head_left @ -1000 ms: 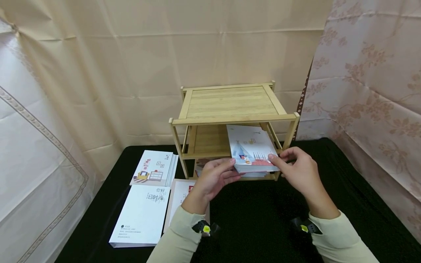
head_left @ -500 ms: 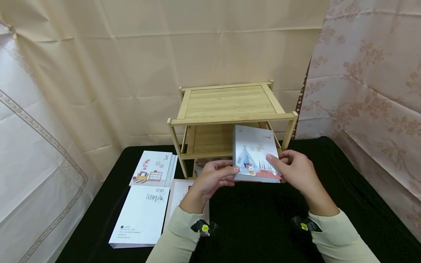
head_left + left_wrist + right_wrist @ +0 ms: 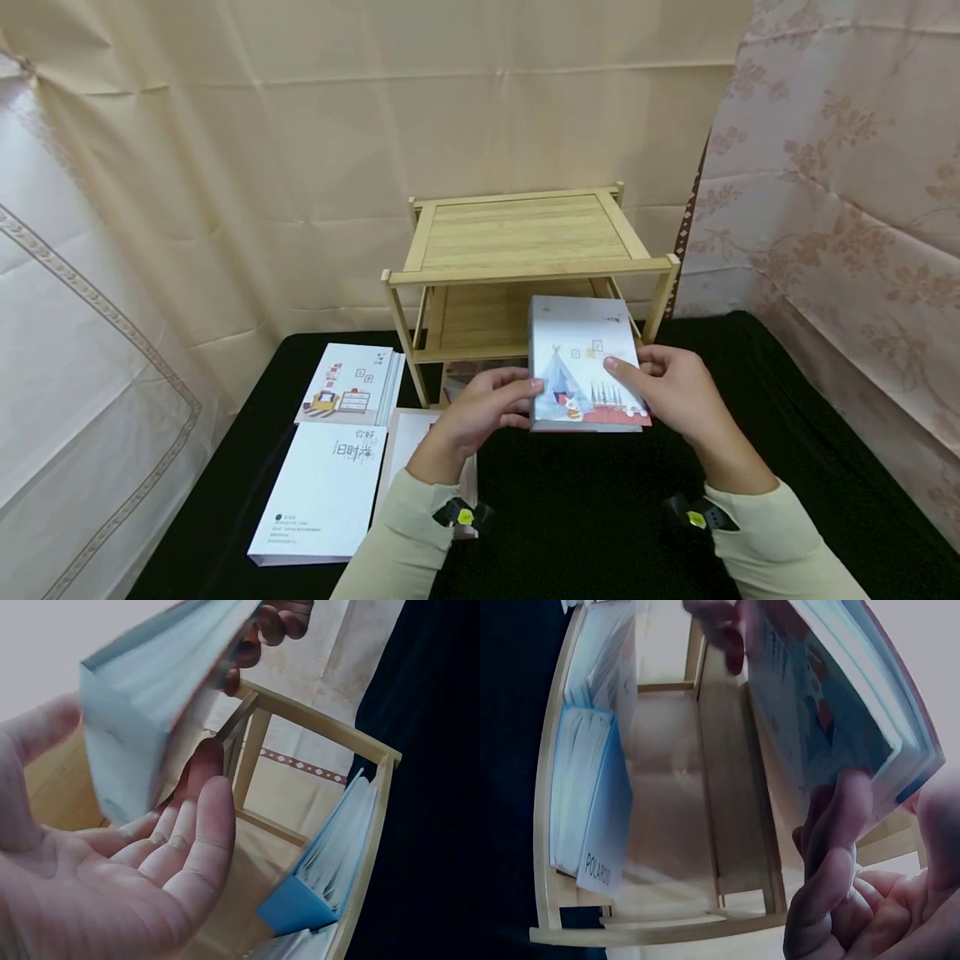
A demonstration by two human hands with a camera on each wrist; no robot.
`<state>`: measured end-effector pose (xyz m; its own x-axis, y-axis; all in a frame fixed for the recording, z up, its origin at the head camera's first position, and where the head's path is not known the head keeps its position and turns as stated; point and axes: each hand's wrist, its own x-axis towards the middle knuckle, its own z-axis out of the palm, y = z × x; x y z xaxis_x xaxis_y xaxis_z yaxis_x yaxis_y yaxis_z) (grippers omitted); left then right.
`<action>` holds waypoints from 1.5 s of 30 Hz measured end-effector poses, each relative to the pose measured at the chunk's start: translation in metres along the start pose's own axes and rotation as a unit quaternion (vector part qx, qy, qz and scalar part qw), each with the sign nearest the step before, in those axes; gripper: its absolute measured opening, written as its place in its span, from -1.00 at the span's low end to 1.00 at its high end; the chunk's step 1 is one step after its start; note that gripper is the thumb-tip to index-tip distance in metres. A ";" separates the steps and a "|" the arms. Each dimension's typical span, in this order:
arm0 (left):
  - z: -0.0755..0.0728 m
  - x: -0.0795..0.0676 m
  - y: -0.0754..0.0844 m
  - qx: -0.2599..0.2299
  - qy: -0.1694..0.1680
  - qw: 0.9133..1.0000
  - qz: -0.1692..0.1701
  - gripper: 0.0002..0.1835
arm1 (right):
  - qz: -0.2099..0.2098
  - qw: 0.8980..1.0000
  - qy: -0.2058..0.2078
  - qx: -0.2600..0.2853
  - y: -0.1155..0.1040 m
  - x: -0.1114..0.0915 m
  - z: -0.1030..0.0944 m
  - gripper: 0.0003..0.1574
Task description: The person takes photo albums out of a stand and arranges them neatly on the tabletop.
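Observation:
A thick photo album [image 3: 585, 358] with a blue tent and red strip on its pale cover is held in front of the wooden shelf rack [image 3: 532, 233]. My left hand [image 3: 480, 417] grips its left edge, thumb at the cover and fingers behind. On the right, my right hand [image 3: 678, 396] pinches the other edge, thumb flat on the cover. The cover faces up toward the head camera, and the album overlaps the middle tier's front rail. In the left wrist view, the album's spine [image 3: 124, 754] lies between thumb and fingers.
On the rack's lower tier stands a blue album [image 3: 604, 795] beside others. Left on the black cloth [image 3: 570, 517] lie a stack of albums [image 3: 348, 387], a white album [image 3: 322, 492] and another album [image 3: 405, 433] partly behind the left arm. Curtains [image 3: 480, 117] surround the table.
Both hands have drawn the album out from the rack's middle tier toward me and slightly right. Its cover has tipped up to face the head camera more.

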<state>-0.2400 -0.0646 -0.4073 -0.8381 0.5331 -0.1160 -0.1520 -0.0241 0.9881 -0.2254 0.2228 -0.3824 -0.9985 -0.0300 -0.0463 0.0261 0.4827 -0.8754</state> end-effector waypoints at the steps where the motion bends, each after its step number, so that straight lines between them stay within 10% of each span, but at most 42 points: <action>1: 0.000 0.001 -0.001 -0.008 0.005 1.000 0.001 -0.34 | 0.000 1.000 -0.004 0.001 -0.001 -0.001 0.001 -0.03; 16: 0.000 0.000 -0.003 -0.070 0.070 0.995 0.016 -0.45 | -0.031 0.999 -0.029 -0.008 -0.010 -0.015 0.009 -0.15; 26: -0.002 -0.004 0.012 -0.015 0.068 0.997 0.046 -0.47 | -0.035 0.999 -0.034 0.008 -0.017 -0.017 0.006 -0.20; 45: -0.007 -0.029 0.009 0.119 0.067 0.990 -0.030 -0.38 | -0.008 0.996 -0.093 0.007 0.002 -0.028 0.020 -0.13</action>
<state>-0.2210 -0.0861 -0.3956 -0.8959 0.4098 -0.1717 -0.0892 0.2127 0.9730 -0.1968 0.2071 -0.3928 -0.9724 -0.2001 -0.1198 0.0125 0.4682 -0.8835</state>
